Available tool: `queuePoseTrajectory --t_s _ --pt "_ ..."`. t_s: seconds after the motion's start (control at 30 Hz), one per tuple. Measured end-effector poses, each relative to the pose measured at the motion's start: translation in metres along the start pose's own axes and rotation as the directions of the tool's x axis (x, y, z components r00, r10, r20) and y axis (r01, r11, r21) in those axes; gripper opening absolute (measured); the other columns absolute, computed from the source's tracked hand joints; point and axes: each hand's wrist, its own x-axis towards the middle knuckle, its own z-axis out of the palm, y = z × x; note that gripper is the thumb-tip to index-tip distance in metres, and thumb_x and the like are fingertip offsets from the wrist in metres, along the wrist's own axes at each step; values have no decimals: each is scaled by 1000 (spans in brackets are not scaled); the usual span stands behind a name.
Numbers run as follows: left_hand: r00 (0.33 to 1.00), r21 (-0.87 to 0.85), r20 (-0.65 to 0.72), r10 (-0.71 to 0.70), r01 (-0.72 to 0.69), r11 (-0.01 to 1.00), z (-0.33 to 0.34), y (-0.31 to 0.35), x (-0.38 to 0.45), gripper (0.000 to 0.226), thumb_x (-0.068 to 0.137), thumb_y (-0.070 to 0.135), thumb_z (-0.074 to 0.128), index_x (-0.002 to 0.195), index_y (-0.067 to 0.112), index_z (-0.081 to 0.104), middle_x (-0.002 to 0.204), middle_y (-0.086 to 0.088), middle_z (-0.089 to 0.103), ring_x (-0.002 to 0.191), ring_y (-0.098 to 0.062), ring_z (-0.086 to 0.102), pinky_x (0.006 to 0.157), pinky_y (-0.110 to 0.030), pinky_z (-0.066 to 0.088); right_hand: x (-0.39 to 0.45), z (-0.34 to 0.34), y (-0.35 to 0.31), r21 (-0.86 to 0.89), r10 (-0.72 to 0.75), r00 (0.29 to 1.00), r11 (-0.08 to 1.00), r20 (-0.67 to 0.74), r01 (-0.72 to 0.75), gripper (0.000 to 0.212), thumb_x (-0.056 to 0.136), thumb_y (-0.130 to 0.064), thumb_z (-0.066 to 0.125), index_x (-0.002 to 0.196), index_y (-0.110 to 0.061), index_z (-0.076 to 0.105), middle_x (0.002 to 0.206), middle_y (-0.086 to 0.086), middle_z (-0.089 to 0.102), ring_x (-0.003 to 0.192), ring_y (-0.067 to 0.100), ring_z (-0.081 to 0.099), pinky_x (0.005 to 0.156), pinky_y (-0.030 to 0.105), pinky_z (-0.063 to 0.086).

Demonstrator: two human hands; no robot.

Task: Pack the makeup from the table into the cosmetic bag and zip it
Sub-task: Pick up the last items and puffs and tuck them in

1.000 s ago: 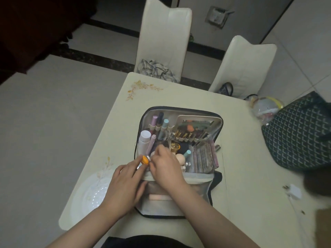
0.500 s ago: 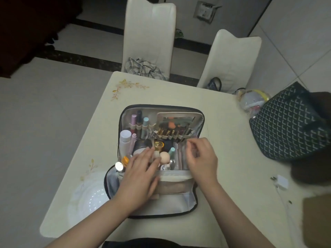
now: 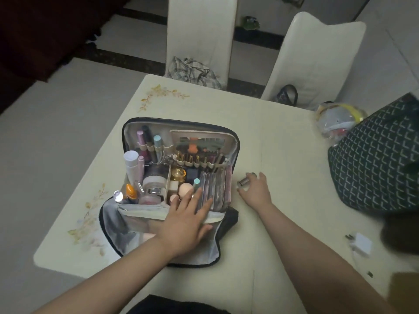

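The bag (image 3: 179, 250) lies open on the table (image 3: 283, 159), lid propped up at the far side. Its compartments hold upright makeup: a white bottle (image 3: 131, 164) at the left, a jar (image 3: 154, 182) beside it, an orange tube (image 3: 131, 191) near the front left corner, a sponge (image 3: 185, 189) in the middle, and palettes (image 3: 217, 189) standing along the right wall. Tubes and brushes sit in the lid loops, next to a mirror (image 3: 199, 143).

The left hand (image 3: 188, 220) rests flat on the bag's front edge, fingers straight and spread, tips reaching over the sponge and palettes.

The right hand (image 3: 255, 191) lies on the table just right of the bag, fingers curled round a small silver-capped item (image 3: 246, 181); what the item is cannot be told.

A patterned tote (image 3: 374, 159) stands at the table's right edge. A white charger (image 3: 361, 245) lies near the front right.
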Motion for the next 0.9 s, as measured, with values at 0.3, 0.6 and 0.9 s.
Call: queuePoseTrajectory --t_s 0.3,0.6,0.9 --pt "999 23 -34 -39 40 999 9 5 -4 61 88 54 32 136 20 51 145 -16 42 130 -33 44 95 -53 45 26 27 23 -95 -157 987 983 27 159 27 83 -22 62 108 -12 68 124 18 48 111 34 50 88 29 42" --pt "998 20 -49 -41 42 999 0 9 -9 59 86 54 34 130 21 56 138 -12 50 118 -30 56 91 -45 49 -27 -16 -1 367 -144 931 890 -336 270 53 67 -8 70 118 -13 57 124 7 42 107 0 46 97 23 39" --pt "986 3 -165 -4 5 1000 -9 -14 -22 51 80 47 41 113 15 61 114 -9 63 98 -26 63 84 -33 49 -93 -57 -95 301 -579 806 753 -121 586 50 74 -25 74 119 -22 52 129 -9 31 115 -9 36 98 6 31"
